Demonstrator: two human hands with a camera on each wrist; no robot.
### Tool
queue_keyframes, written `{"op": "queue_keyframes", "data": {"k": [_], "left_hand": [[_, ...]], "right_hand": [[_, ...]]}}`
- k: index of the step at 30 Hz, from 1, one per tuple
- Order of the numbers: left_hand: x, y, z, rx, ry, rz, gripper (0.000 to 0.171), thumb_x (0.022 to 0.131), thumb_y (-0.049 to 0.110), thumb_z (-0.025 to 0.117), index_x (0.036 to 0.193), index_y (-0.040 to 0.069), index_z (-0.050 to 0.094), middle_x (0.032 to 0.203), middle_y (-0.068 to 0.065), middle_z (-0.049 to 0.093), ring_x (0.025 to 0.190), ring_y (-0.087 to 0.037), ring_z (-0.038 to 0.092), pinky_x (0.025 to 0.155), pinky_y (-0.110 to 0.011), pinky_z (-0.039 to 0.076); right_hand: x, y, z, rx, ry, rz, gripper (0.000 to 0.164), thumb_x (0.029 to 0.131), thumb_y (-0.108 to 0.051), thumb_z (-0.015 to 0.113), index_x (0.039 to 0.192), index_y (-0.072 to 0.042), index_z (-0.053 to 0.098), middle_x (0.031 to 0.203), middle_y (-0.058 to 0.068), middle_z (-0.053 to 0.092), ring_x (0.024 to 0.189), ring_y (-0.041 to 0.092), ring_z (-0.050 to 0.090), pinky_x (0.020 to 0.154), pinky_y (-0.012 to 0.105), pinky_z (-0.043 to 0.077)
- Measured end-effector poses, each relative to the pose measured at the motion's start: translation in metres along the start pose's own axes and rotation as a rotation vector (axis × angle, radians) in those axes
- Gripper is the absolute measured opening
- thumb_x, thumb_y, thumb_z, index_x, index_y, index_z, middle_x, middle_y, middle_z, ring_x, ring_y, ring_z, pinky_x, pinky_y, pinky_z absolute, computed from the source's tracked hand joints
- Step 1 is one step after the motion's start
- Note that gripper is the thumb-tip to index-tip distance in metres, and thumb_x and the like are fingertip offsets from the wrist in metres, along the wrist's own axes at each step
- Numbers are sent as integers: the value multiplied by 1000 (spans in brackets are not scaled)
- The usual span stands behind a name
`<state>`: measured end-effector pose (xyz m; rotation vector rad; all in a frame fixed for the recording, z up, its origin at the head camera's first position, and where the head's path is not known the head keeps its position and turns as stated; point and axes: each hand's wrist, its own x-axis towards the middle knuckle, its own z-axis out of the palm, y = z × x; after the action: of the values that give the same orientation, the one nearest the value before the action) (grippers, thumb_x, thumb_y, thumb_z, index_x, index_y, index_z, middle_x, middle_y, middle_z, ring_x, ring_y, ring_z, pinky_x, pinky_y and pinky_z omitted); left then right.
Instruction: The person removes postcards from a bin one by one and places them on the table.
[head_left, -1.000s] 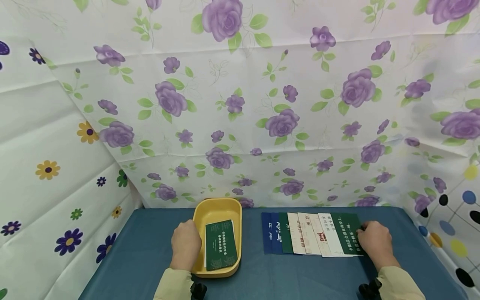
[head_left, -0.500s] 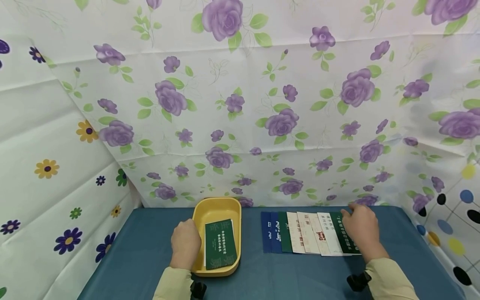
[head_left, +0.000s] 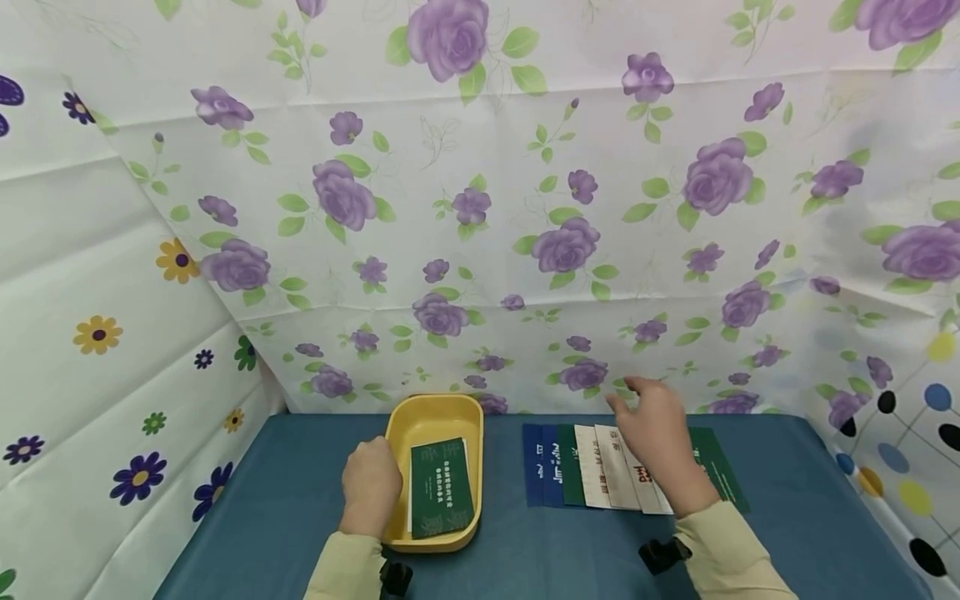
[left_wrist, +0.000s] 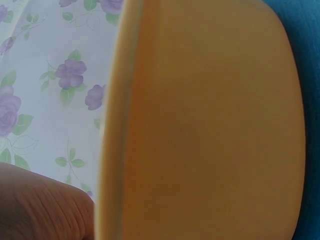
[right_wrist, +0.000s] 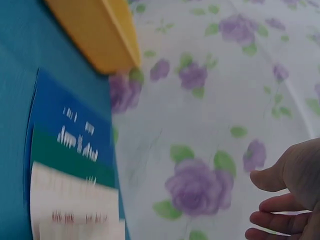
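My left hand (head_left: 372,487) has its fingers curled at the left rim of a yellow plastic tray (head_left: 435,417) and holds it; the fingertips are hidden. The tray's outer wall (left_wrist: 215,120) fills much of the left wrist view. A green card (head_left: 441,487) with white lettering lies inside the tray, over a white one. On the right, overlapping blue, green and cream cards lie in a row, including a blue card (head_left: 534,467) and a cream card (head_left: 592,467). My right hand (head_left: 656,429) is raised over this row, fingers extended and apart, holding nothing. It covers part of the white cards.
At the row's right end a green card (head_left: 723,479) lies slanted. A blue cloth (head_left: 502,533) covers the table. Behind it rises a white sheet with purple flowers (head_left: 566,246); more patterned sheets close off both sides.
My right hand has moved left and up from the right end of the row. The rightmost green card now slants and reaches farther right. My left hand and the tray stay put.
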<state>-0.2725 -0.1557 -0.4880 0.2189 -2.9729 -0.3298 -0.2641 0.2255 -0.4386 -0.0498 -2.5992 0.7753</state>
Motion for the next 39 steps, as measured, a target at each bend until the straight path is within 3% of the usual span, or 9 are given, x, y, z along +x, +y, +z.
{"op": "queue_keyframes", "data": {"k": [10,21,28,39], "left_hand": [[1,-1,-2,-1,-1,5,7,86,0,56,81,-2,61,64,-12,53,54,-26,56,43,-36,44],[1,0,-2,3,2,12,7,85,1,57,80,-2,60,64,-12,53,54,-26,56,42,-36,43],[0,1,-3,-9,3,13,6,85,1,57,81,-2,60,64,-12,53,55,-27,56,43,-37,44],[-2,1,-3,-14,-2,12,5,85,0,57,81,-2,60,64,-12,54,56,-27,56,45,-38,45]], "right_hand": [[3,-48,10,52,-85,-2,52,87,-35,64,125,-1,54,121,17,55,113,34,50,84,47,43],[-6,-100,37,115,-138,-55,49,85,-34,66,125,-7,56,122,11,55,113,26,51,84,41,45],[-15,-124,59,85,-166,-67,52,83,-36,69,124,-6,57,121,12,56,110,26,53,80,38,47],[-43,-157,107,91,-351,-154,54,83,-35,69,124,-2,56,118,13,56,107,27,54,80,36,47]]}}
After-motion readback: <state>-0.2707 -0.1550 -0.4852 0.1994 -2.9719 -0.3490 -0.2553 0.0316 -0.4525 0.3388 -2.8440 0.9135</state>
